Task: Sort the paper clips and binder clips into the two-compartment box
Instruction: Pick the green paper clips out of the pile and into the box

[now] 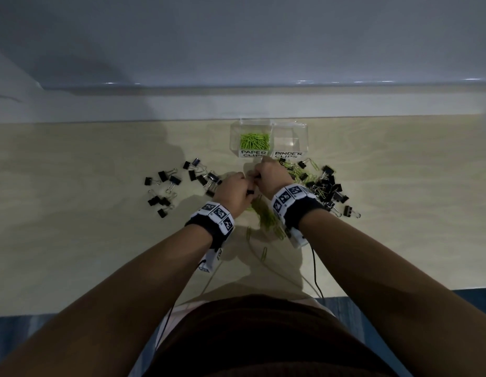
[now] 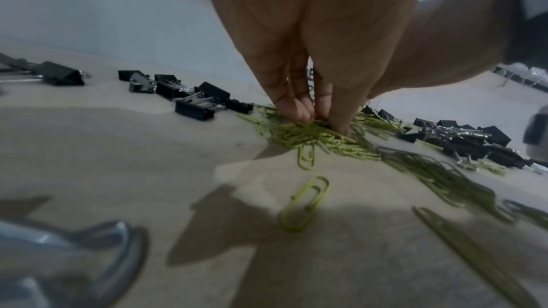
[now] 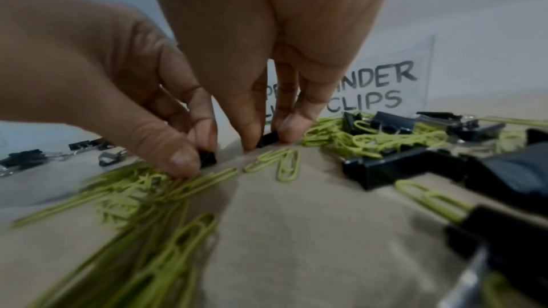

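Two hands are down in the middle of the mess, both pinching small black binder clips against the counter [image 1: 100,254]. Left hand [image 1: 232,190] has its fingers [image 3: 181,161] closed on one binder clip [image 3: 207,158] at the edge of the green paper clips [image 3: 142,186]; right hand [image 1: 271,175] has fingers [image 3: 293,125] nipping another binder clip [image 3: 268,141] just ahead of it. The two-compartment box [image 1: 303,131] sits straight ahead of both hands, near the wall. Its binder side looks bare, while the paper side already has a green heap. I'd guess the right hand is nearer that binder side, so it's a short lift forward and slightly right. More clips are scattered on both sides of a pale wood-look counter; the room is dim.
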